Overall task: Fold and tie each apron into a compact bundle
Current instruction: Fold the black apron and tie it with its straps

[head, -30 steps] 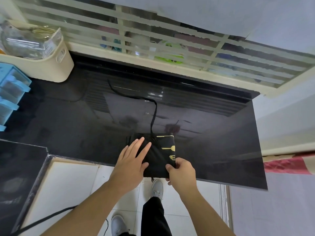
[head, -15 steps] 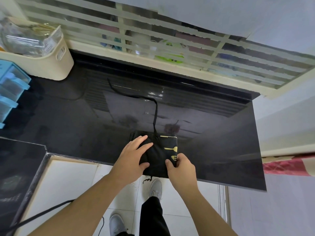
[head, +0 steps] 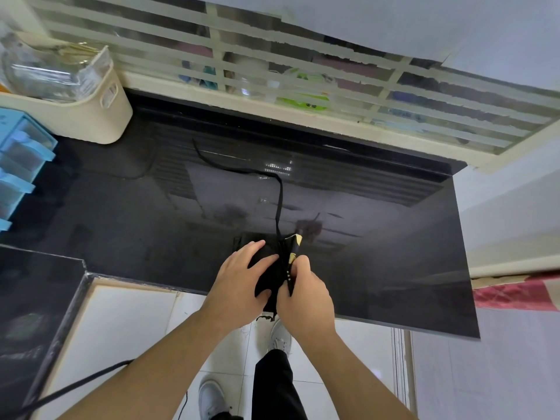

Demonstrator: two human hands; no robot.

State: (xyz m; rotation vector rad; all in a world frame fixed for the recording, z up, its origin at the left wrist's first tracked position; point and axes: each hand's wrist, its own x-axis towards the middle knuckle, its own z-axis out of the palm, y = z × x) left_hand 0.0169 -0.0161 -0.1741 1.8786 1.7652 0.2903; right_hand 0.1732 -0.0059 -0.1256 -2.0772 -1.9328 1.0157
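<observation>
We look down on a glossy black desk (head: 378, 253) that runs under a slatted window (head: 303, 65). At the far left of the desk stands a cream basket (head: 91, 116) filled with clear plastic packets, and beside it, at the left edge of the view, a blue set of drawers (head: 21, 165). At the near edge of the desk lies our black apron (head: 269, 268), folded small, its right side raised so that a yellow-printed edge stands up. Our left hand (head: 239, 280) rests on the left part of the apron, its fingers (head: 251, 248) straight and spread flat on the cloth. Our right hand (head: 306, 295) is curled round the raised right side, thumb and fingers pinching the fold. From the top of the apron a black strap (head: 278, 201) trails away across the desk and bends off to the left. Below the desk edge we see white floor tiles and white shoes (head: 280, 338)
</observation>
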